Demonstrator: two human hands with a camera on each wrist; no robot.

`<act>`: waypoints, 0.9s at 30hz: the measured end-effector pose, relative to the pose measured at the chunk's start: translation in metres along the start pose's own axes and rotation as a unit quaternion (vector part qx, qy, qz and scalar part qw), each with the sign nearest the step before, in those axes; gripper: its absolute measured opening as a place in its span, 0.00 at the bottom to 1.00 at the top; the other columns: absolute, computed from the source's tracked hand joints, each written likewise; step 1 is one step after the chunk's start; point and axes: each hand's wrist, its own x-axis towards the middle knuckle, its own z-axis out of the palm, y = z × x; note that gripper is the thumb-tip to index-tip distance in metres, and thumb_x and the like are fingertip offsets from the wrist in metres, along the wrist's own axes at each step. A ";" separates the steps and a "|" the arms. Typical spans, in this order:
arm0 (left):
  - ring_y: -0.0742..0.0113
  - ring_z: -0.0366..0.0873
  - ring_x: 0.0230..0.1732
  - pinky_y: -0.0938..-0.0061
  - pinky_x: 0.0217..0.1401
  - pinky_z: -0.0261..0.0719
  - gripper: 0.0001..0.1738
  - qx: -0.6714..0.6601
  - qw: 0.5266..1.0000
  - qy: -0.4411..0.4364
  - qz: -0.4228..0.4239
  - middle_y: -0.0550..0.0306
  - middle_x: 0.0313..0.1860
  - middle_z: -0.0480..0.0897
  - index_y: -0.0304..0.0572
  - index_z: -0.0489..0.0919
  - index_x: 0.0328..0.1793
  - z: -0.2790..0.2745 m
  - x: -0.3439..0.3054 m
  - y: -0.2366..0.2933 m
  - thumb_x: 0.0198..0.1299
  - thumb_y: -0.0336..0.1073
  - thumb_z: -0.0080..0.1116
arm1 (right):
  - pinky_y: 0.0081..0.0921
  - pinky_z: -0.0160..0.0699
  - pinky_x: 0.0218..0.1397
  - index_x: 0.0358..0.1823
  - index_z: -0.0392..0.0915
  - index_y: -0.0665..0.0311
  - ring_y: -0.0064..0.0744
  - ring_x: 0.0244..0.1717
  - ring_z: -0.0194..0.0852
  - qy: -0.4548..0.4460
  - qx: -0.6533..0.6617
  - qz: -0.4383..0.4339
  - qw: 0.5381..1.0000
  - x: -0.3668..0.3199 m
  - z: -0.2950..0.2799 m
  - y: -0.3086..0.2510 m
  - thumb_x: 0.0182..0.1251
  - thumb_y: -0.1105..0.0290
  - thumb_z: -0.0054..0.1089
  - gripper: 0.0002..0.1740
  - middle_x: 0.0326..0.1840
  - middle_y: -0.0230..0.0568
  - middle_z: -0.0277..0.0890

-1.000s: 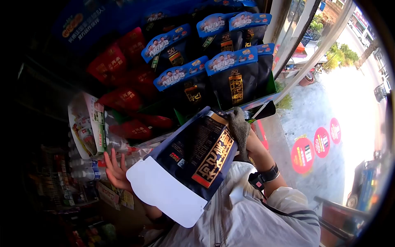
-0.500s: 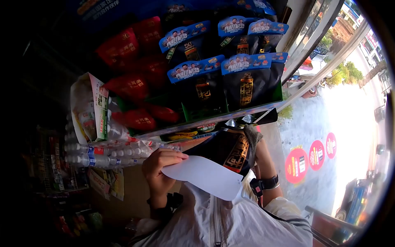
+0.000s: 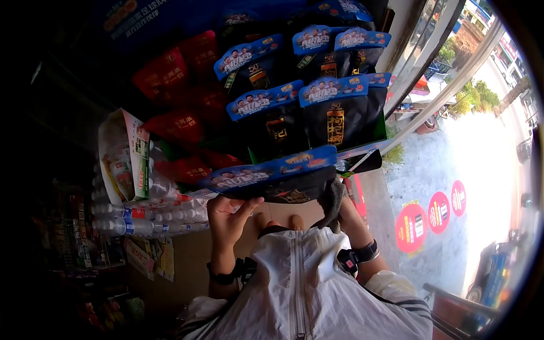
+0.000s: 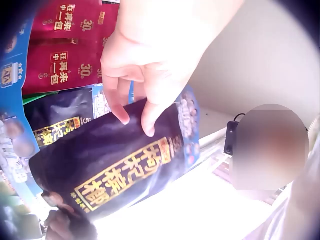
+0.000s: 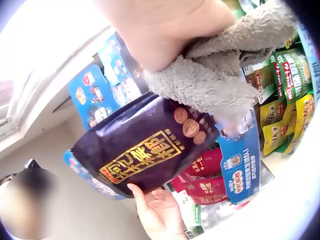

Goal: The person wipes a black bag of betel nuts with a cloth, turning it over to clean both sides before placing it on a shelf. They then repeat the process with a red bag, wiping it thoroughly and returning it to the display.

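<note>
A black betel nut bag with gold lettering and a blue header card is up in front of the display, header side away from the body. My right hand grips its right end with a grey fuzzy cloth, which hides most of the fingers. My left hand is at the bag's near left edge, fingers loosely bent. In the left wrist view the thumb and a fingertip lie over the bag's edge, apart from each other.
A display rack holds several similar black bags and red bags. To the left are a white carton and stacked water bottles. A window frame and a bright pavement lie to the right.
The bag has been turned over: its white card back showed earlier, and its blue printed header shows now. My left hand reached in, held the card's end, then moved to the bag's edge.
</note>
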 end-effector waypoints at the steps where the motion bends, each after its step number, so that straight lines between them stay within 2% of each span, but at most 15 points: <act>1: 0.72 0.81 0.37 0.76 0.45 0.79 0.07 0.010 0.997 0.046 -0.056 0.50 0.33 0.83 0.30 0.77 0.35 -0.003 -0.002 -0.003 0.50 0.21 0.63 | 0.18 0.75 0.42 0.53 0.71 0.65 0.21 0.41 0.74 0.021 0.062 0.011 0.998 0.001 0.000 0.000 0.68 0.63 0.49 0.17 0.43 0.35 0.76; 3: 0.75 0.80 0.37 0.78 0.44 0.78 0.07 -0.029 0.995 0.079 -0.057 0.51 0.34 0.83 0.29 0.77 0.36 0.002 0.013 0.013 0.51 0.21 0.63 | 0.17 0.74 0.38 0.52 0.71 0.65 0.19 0.38 0.73 0.028 0.023 -0.013 0.999 -0.011 0.010 -0.024 0.68 0.61 0.48 0.18 0.41 0.33 0.75; 5: 0.72 0.80 0.38 0.78 0.45 0.78 0.08 -0.017 0.992 0.125 0.015 0.51 0.35 0.83 0.29 0.77 0.38 0.002 0.023 0.020 0.50 0.21 0.63 | 0.17 0.73 0.36 0.52 0.72 0.64 0.19 0.37 0.73 0.016 0.063 -0.026 0.998 -0.019 0.021 -0.040 0.69 0.59 0.45 0.19 0.41 0.33 0.75; 7: 0.69 0.81 0.40 0.76 0.48 0.78 0.10 -0.012 0.988 0.149 0.036 0.50 0.39 0.82 0.28 0.77 0.40 -0.001 0.029 0.022 0.51 0.21 0.63 | 0.17 0.73 0.37 0.52 0.72 0.64 0.19 0.37 0.73 0.042 0.047 -0.015 0.998 -0.009 0.010 -0.030 0.69 0.58 0.44 0.19 0.41 0.33 0.75; 9: 0.68 0.81 0.41 0.75 0.50 0.79 0.09 -0.011 0.985 0.157 0.066 0.49 0.40 0.82 0.29 0.77 0.40 0.002 0.037 0.026 0.52 0.21 0.62 | 0.17 0.74 0.35 0.52 0.72 0.63 0.20 0.37 0.73 0.011 0.061 -0.057 0.996 -0.007 0.005 -0.024 0.68 0.58 0.46 0.19 0.40 0.33 0.75; 12: 0.69 0.81 0.40 0.78 0.46 0.78 0.08 0.033 0.989 0.133 0.058 0.51 0.38 0.83 0.29 0.78 0.41 0.006 0.047 0.006 0.54 0.22 0.61 | 0.17 0.74 0.33 0.51 0.73 0.62 0.19 0.36 0.73 0.032 0.059 -0.024 0.997 -0.008 -0.008 -0.014 0.67 0.57 0.47 0.19 0.39 0.33 0.75; 15: 0.72 0.81 0.37 0.80 0.43 0.77 0.06 0.043 0.990 0.133 0.006 0.50 0.35 0.84 0.29 0.76 0.35 0.013 0.047 -0.023 0.54 0.24 0.62 | 0.17 0.74 0.31 0.49 0.73 0.62 0.19 0.33 0.73 0.035 0.067 -0.024 0.997 -0.011 -0.015 -0.011 0.67 0.57 0.48 0.18 0.38 0.32 0.74; 19: 0.75 0.80 0.36 0.81 0.42 0.77 0.06 0.016 0.992 0.126 0.002 0.51 0.34 0.83 0.30 0.75 0.32 0.019 0.051 -0.047 0.54 0.25 0.62 | 0.16 0.73 0.29 0.48 0.73 0.61 0.18 0.31 0.72 0.040 0.075 -0.035 0.996 -0.010 -0.021 -0.010 0.67 0.57 0.48 0.18 0.36 0.32 0.74; 21: 0.77 0.79 0.36 0.82 0.41 0.76 0.07 0.027 0.990 0.138 0.005 0.52 0.33 0.83 0.29 0.75 0.33 0.020 0.056 -0.048 0.54 0.25 0.62 | 0.23 0.70 0.55 0.52 0.71 0.66 0.28 0.51 0.72 0.009 0.056 -0.013 0.998 -0.009 -0.029 -0.007 0.66 0.62 0.43 0.19 0.49 0.40 0.75; 22: 0.77 0.79 0.36 0.82 0.41 0.76 0.07 0.027 0.990 0.139 0.006 0.52 0.33 0.83 0.29 0.75 0.33 0.020 0.058 -0.048 0.54 0.25 0.62 | 0.23 0.70 0.55 0.52 0.71 0.66 0.28 0.51 0.72 0.008 0.056 -0.014 0.998 -0.009 -0.029 -0.005 0.66 0.62 0.43 0.19 0.49 0.40 0.75; 25: 0.78 0.78 0.35 0.83 0.40 0.76 0.07 0.036 0.990 0.133 0.018 0.53 0.33 0.83 0.28 0.75 0.35 0.021 0.067 -0.051 0.55 0.26 0.62 | 0.21 0.71 0.52 0.51 0.72 0.66 0.26 0.48 0.73 0.004 0.048 -0.015 0.999 -0.009 -0.022 -0.009 0.66 0.62 0.43 0.18 0.48 0.38 0.74; 27: 0.77 0.77 0.33 0.81 0.40 0.77 0.08 0.043 0.993 0.106 -0.022 0.55 0.33 0.82 0.32 0.75 0.34 0.020 0.069 -0.057 0.55 0.28 0.63 | 0.16 0.70 0.26 0.46 0.74 0.62 0.18 0.28 0.70 0.019 0.021 -0.045 0.999 -0.011 -0.012 -0.012 0.67 0.57 0.47 0.17 0.32 0.32 0.73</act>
